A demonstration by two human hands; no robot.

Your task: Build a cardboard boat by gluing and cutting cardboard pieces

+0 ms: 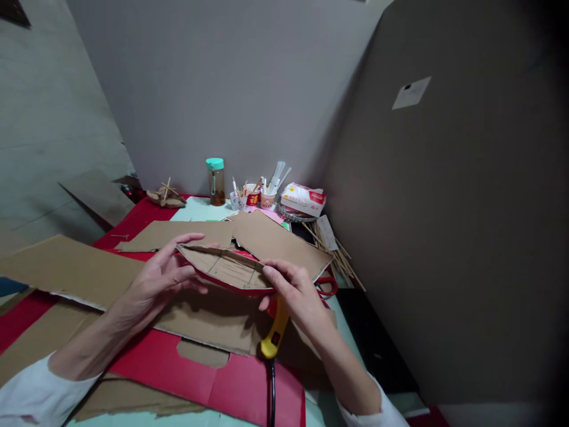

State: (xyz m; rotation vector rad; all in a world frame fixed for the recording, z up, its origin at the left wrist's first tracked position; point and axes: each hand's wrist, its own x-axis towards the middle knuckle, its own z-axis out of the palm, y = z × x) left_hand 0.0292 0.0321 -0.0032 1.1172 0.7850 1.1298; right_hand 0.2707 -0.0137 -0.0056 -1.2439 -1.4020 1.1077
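Observation:
Both hands hold a curved, boat-shaped cardboard piece (229,270) with pencil lines on it and a red underside, a little above the table. My left hand (162,276) grips its left end, thumb on top and fingers wrapped under. My right hand (296,293) pinches its right end, fingers closed on the edge. A yellow glue gun (274,337) lies just beneath my right hand, its black cord running toward me.
Large cardboard sheets (71,270) and red paper (231,385) cover the table. At the back stand a bottle with a teal cap (216,181), cups of pens (255,194), a tissue pack (303,198) and wooden sticks (340,258). A tall cardboard panel (444,207) rises on the right.

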